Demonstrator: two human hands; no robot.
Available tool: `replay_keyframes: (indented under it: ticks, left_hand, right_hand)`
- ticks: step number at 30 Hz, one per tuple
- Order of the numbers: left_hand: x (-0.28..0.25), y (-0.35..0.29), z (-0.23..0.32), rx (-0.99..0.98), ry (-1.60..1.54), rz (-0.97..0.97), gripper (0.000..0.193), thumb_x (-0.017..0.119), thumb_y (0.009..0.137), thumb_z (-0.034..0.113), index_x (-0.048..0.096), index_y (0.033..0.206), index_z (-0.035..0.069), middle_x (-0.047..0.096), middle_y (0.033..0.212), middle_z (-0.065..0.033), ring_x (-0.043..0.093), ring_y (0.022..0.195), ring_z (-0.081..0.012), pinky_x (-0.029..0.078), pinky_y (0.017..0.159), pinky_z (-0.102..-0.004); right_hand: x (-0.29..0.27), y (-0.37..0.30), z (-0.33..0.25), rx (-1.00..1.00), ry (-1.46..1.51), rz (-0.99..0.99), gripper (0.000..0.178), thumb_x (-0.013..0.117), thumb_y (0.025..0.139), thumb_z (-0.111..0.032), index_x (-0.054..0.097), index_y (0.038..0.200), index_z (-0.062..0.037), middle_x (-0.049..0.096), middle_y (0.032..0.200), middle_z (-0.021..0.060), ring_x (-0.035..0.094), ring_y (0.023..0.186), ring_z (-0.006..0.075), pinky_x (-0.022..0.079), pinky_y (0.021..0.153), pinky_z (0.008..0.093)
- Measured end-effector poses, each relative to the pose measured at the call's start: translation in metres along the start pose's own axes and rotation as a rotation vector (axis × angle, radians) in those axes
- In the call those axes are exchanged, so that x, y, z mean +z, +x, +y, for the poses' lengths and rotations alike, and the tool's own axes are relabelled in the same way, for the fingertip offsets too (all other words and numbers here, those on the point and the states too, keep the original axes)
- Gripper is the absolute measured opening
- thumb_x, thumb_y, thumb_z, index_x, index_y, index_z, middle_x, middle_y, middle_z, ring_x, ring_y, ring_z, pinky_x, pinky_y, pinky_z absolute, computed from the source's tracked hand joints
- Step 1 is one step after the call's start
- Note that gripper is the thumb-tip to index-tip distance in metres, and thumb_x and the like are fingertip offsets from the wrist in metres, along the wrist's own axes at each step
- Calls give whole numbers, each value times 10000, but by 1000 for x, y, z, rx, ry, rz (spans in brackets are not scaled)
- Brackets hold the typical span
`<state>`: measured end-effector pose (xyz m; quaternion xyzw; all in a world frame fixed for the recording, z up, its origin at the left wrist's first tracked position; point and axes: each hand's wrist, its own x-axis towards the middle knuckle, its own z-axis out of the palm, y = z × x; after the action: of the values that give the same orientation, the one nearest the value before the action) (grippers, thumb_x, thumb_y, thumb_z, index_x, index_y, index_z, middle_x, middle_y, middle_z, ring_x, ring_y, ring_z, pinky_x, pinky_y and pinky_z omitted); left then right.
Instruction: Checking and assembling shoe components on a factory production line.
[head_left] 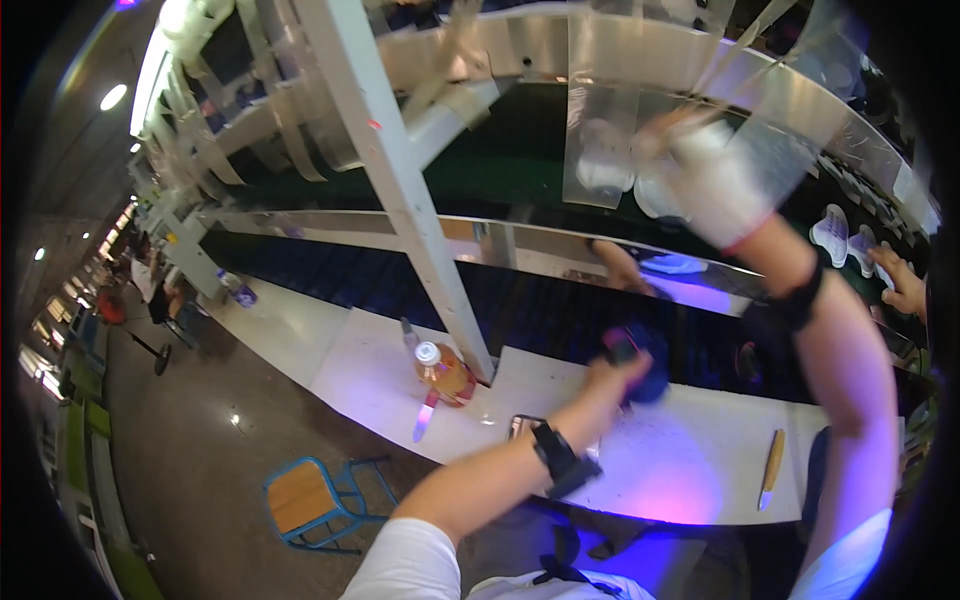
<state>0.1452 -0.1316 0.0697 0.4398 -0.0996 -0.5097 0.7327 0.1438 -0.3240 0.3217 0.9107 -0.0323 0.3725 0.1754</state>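
Note:
My left hand (602, 390) is closed around a dark blue item with a pink edge (643, 368), above the near edge of the dark lower belt; motion smears it and its exact kind is unclear. My right hand (712, 180), in a white glove, reaches up and forward among hanging clear plastic strips (590, 110). It is strongly blurred, so its fingers cannot be read. Close by it, on the green upper belt (530, 150), are white shoes (605, 165), partly behind the plastic.
A pale post (390, 170) rises left of centre. On the white ledge stand an orange-brown drink bottle (444, 374) and a purple-labelled bottle (237, 290); a yellow-handled knife (772, 468) lies right. Other people's hands (622, 268) (903, 284) show beyond. A blue-framed stool (305, 497) stands left.

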Motion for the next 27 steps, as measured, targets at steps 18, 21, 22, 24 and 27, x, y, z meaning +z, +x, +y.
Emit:
replay_keyframes:
  ticks: [18, 21, 22, 24, 27]
  left_hand:
    - [22, -109, -89, 670, 1565, -145, 705, 817, 847, 214, 551, 1477, 41, 517, 1503, -323, 493, 1374, -514, 411, 1174, -562]
    - [83, -65, -94, 412, 1687, -298, 559, 752, 917, 303, 601, 1371, 14, 615, 1413, -269, 581, 1306, -450, 463, 1107, -550]
    - [76, -41, -101, 545, 1664, -382, 515, 729, 941, 377, 660, 1277, -6, 708, 1227, -266, 671, 1171, -448, 526, 1003, -556]
    - [94, -22, -103, 378, 1809, -232, 499, 650, 1010, 433, 659, 1207, -25, 749, 1039, -260, 733, 975, -467, 567, 875, -593]
    - [111, -23, -94, 290, 1758, -162, 443, 604, 1045, 410, 593, 1164, -16, 743, 1044, -287, 736, 978, -476, 578, 863, -567]
  right_hand:
    - [-125, -144, -29, -137, 524, 214, 286, 739, 887, -40, 630, 1151, -25, 713, 1246, 233, 706, 1120, 448, 601, 923, 482]
    - [-182, -250, -46, -122, 551, 111, 374, 752, 882, 5, 610, 1222, -60, 737, 1211, 217, 750, 1080, 416, 630, 897, 497]
    - [-198, -269, -52, -92, 536, 51, 285, 752, 908, -23, 641, 1170, -38, 754, 1136, 196, 760, 1032, 384, 630, 818, 452]
    - [-229, -302, -77, 342, 629, 4, 185, 742, 941, -60, 665, 1101, -10, 765, 1039, 173, 765, 910, 344, 602, 726, 395]
    - [-234, -362, -83, 697, 472, -198, 199, 732, 961, -92, 708, 1138, -6, 738, 880, 169, 756, 772, 330, 586, 701, 376]
